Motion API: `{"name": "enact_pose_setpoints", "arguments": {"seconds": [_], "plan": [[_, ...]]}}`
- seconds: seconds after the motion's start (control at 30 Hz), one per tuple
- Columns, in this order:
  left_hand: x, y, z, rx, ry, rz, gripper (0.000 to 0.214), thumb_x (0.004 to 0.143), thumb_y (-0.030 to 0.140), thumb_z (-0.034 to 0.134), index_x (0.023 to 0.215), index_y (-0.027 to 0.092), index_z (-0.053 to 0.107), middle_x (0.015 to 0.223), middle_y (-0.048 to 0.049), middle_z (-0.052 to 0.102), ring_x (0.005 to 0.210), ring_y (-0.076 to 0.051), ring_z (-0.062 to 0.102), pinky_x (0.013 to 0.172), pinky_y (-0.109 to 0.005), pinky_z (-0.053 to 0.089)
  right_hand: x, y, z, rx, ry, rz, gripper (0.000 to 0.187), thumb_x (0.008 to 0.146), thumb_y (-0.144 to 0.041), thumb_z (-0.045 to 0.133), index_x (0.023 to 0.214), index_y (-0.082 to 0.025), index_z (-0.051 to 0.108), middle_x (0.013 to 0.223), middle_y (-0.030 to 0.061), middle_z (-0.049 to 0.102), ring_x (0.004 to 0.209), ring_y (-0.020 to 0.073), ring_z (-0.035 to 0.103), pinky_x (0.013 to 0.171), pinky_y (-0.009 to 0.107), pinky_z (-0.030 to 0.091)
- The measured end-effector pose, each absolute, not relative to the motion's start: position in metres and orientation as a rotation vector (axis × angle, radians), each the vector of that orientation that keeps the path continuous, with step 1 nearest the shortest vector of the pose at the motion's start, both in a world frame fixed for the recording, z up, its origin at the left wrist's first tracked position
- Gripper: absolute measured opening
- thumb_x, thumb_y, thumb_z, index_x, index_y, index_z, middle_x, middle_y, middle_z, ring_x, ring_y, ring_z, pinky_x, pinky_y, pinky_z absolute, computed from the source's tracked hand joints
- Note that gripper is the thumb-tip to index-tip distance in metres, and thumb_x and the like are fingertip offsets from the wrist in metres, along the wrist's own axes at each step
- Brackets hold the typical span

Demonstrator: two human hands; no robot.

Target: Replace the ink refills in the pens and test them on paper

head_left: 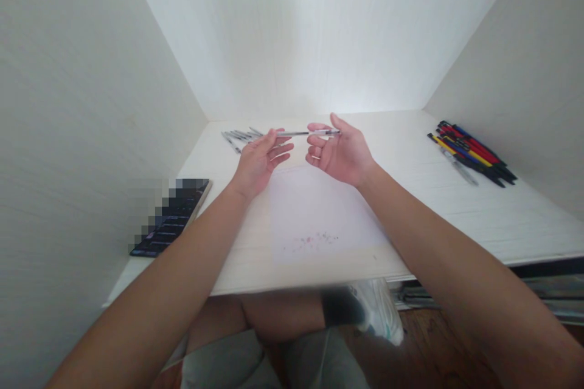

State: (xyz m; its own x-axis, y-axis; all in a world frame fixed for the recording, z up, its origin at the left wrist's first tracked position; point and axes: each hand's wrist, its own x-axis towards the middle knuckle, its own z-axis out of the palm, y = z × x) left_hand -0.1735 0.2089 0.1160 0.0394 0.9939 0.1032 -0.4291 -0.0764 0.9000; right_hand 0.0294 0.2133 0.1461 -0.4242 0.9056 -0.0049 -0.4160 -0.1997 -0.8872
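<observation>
A slim clear pen (293, 133) with a dark section near its middle lies level between both hands, above the desk. My left hand (261, 161) pinches its left end with thumb and index finger, the other fingers loosely spread. The clear right end of the pen reaches into my right hand (344, 149), between the index and middle fingers and up to the palm. The right thumb points up, off the pen. Beneath the hands lies a white sheet of paper (322, 206) with small dark and pink marks near its front edge. Several clear pens (232, 138) lie behind my left hand.
At the right is a pile of black pens with red, blue and yellow parts (474, 155), beside a clear pen (460, 169). A dark-screened tablet (177, 219), partly pixelated, lies at the left. White panels (319, 30) enclose the desk (401, 134) on three sides.
</observation>
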Motion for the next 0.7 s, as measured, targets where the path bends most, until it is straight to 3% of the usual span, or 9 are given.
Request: {"name": "enact_pose_setpoints", "arguments": {"seconds": [0.1,0.2,0.4,0.57,0.7], "plan": [[-0.172,0.206,0.113,1.047,0.794,1.353,0.031,0.088,0.044,0.083,0.099,0.016,0.076,0.112,-0.0106,0.078,0.091,-0.017,0.073,0.077,-0.027,0.056,0.039,0.217,0.148,-0.721,-1.105,1.674,0.063,0.092,-0.078,0.050,0.109,-0.021,0.071,0.076,0.0069,0.066,0.081,0.0240,0.066,0.073,0.035,0.053],[-0.171,0.207,0.106,1.162,0.843,1.336,0.036,0.082,0.048,0.086,0.092,0.014,0.077,0.107,-0.0125,0.078,0.086,-0.017,0.073,0.075,-0.028,0.057,0.043,0.219,0.146,-0.707,-1.124,1.659,0.071,0.087,-0.083,0.053,0.116,-0.021,0.072,0.076,0.0072,0.068,0.081,0.0253,0.067,0.071,0.036,0.052],[-0.170,0.208,0.097,1.298,0.930,1.243,0.039,0.084,0.052,0.083,0.093,0.014,0.079,0.101,-0.0139,0.079,0.084,-0.018,0.072,0.077,-0.030,0.057,0.041,0.222,0.142,-0.713,-1.053,1.760,0.074,0.084,-0.087,0.049,0.102,-0.019,0.073,0.068,0.0053,0.066,0.068,0.0217,0.064,0.066,0.035,0.049],[-0.167,0.199,0.104,1.374,0.938,1.114,0.031,0.086,0.044,0.083,0.087,0.014,0.080,0.092,-0.0119,0.079,0.077,-0.016,0.070,0.078,-0.029,0.057,0.042,0.226,0.140,-0.709,-0.999,1.780,0.065,0.087,-0.084,0.051,0.085,-0.021,0.068,0.055,0.0014,0.057,0.057,0.0176,0.056,0.059,0.031,0.045],[-0.169,0.201,0.104,1.404,0.954,1.112,0.031,0.088,0.047,0.081,0.089,0.015,0.082,0.092,-0.0110,0.079,0.077,-0.016,0.070,0.080,-0.030,0.056,0.040,0.226,0.140,-0.691,-1.037,1.768,0.068,0.086,-0.087,0.049,0.083,-0.021,0.068,0.050,-0.0006,0.051,0.052,0.0158,0.049,0.052,0.030,0.039]]}}
